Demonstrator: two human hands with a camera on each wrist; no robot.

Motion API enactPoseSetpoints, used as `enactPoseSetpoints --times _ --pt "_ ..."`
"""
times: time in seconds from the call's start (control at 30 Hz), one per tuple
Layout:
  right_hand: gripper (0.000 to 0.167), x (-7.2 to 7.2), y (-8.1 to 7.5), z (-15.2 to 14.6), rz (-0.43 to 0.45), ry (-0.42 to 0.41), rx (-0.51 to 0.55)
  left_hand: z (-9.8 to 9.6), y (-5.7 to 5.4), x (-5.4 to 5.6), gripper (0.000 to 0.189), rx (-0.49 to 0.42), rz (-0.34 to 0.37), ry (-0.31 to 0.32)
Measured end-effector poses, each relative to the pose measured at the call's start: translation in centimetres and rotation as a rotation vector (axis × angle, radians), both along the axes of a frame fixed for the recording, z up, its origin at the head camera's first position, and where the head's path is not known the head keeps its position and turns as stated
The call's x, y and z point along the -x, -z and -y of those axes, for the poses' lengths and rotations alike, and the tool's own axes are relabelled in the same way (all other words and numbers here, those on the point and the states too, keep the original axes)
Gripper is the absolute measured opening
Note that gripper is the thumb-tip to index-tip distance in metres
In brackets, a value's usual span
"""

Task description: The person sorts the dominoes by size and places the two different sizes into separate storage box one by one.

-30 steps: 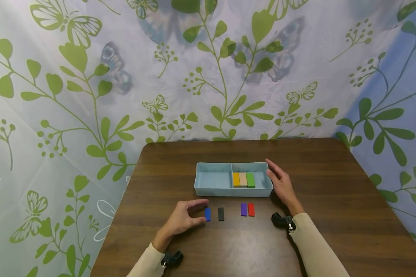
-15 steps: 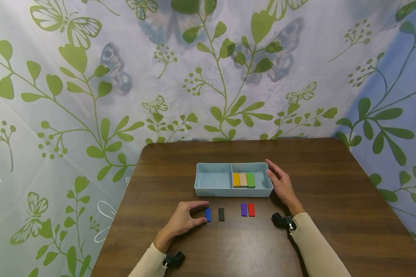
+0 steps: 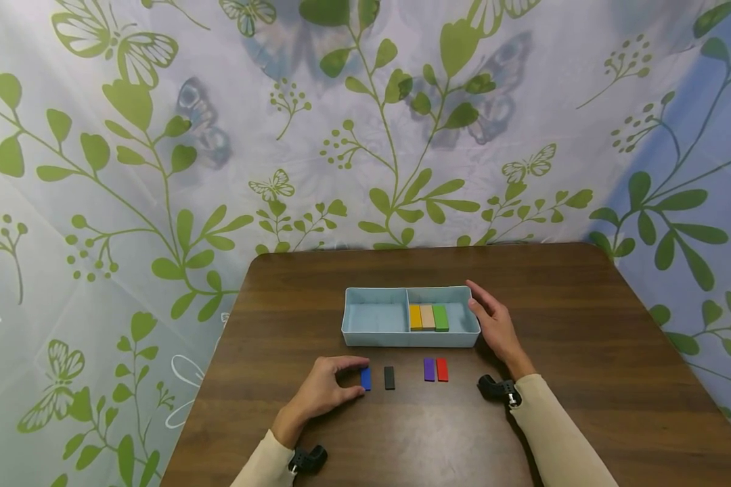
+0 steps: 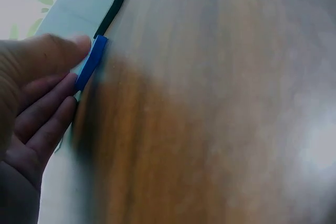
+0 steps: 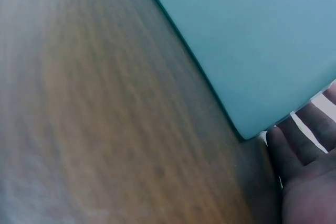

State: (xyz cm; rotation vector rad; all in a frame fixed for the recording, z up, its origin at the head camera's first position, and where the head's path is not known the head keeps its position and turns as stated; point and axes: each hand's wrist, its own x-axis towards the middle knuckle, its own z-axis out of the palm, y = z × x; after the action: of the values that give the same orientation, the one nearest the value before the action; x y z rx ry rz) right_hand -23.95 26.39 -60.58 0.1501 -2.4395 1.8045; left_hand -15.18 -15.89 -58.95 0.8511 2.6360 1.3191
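In the head view, my left hand (image 3: 325, 385) sits at the table's left side, its thumb and fingertips at the two ends of a small blue block (image 3: 365, 379). The left wrist view shows this blue block (image 4: 91, 62) between the thumb and fingers, low on the table. My right hand (image 3: 496, 326) rests against the right end of a light blue two-compartment tray (image 3: 374, 339), fingers fairly straight. A yellow block (image 3: 415, 316), a beige block (image 3: 427, 316) and a green block (image 3: 441, 318) lie side by side in the right compartment.
On the wooden table (image 3: 451, 439), a black block (image 3: 389, 378) lies just right of the blue one. Farther right are a purple block (image 3: 429, 370) and a red block (image 3: 442, 370), in front of the tray. A leaf-patterned cloth (image 3: 317, 135) hangs behind the table.
My left fingertips have drawn slightly closer to the ends of the blue block, which stays in place. The right hand and the tray have not visibly moved.
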Motion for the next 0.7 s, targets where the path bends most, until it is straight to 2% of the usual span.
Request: enactPoseSetpoints --times 0.7 --pt "0.053 -0.15 0.07 -0.02 -0.023 -0.003 0.002 -0.29 -0.35 0.06 0.049 0.056 -0.048 0.019"
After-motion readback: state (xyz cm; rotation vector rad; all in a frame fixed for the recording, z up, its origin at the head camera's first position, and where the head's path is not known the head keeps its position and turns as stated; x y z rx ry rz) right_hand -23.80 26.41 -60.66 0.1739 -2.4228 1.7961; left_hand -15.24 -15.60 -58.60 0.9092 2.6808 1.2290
